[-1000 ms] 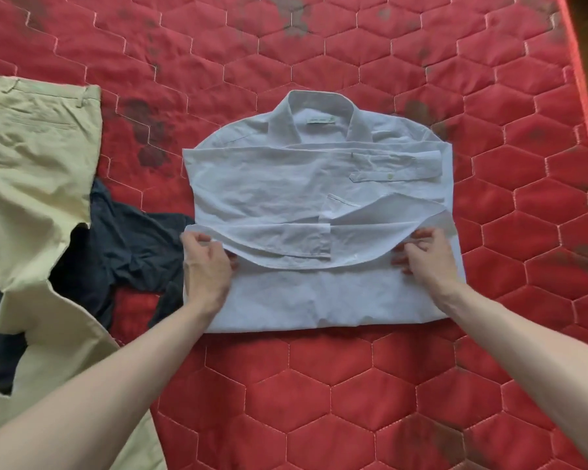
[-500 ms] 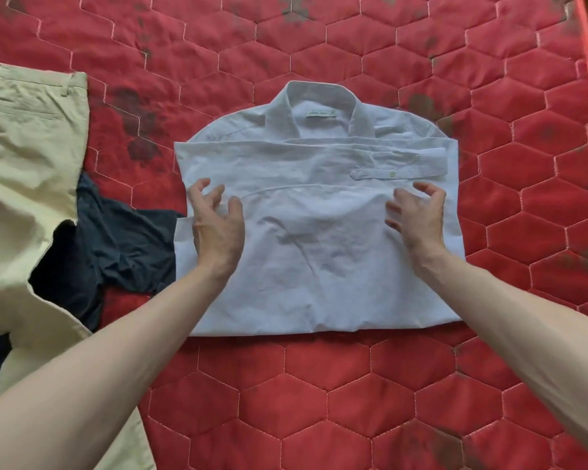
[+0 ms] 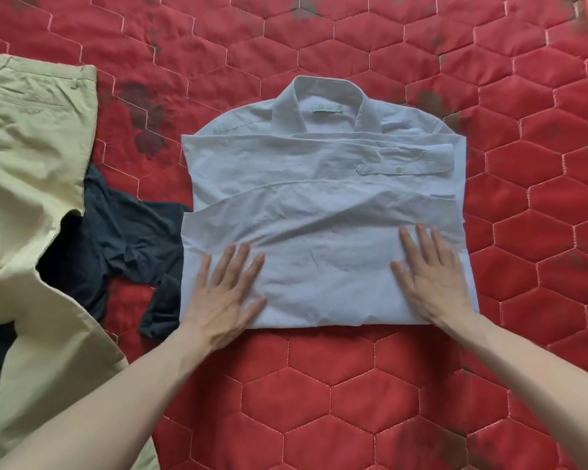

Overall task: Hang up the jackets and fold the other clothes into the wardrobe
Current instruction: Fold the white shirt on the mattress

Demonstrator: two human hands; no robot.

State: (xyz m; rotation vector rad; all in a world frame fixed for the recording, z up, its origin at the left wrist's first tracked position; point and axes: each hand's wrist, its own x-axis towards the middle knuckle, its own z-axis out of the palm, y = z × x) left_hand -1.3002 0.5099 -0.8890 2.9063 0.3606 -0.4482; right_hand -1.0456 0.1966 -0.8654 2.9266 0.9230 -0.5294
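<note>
**Both palms flat on the folded shirt**

The pale blue shirt (image 3: 323, 212) lies on the red quilted mattress (image 3: 353, 401), collar far, sleeves crossed, hem folded up. The left hand (image 3: 223, 300) and right hand (image 3: 431, 279) press its near corners, fingers straight and spread. Left lie beige trousers (image 3: 31, 171) over a dark garment (image 3: 116, 245).

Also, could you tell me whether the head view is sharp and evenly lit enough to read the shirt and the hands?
In the head view the light is soft and even, with no glare; the white shirt is sharp, its creases and cuff button clear; the fingertips of the left hand and right hand are slightly motion-blurred; the red quilt bends outward at the edges, a wide-angle effect.
</note>
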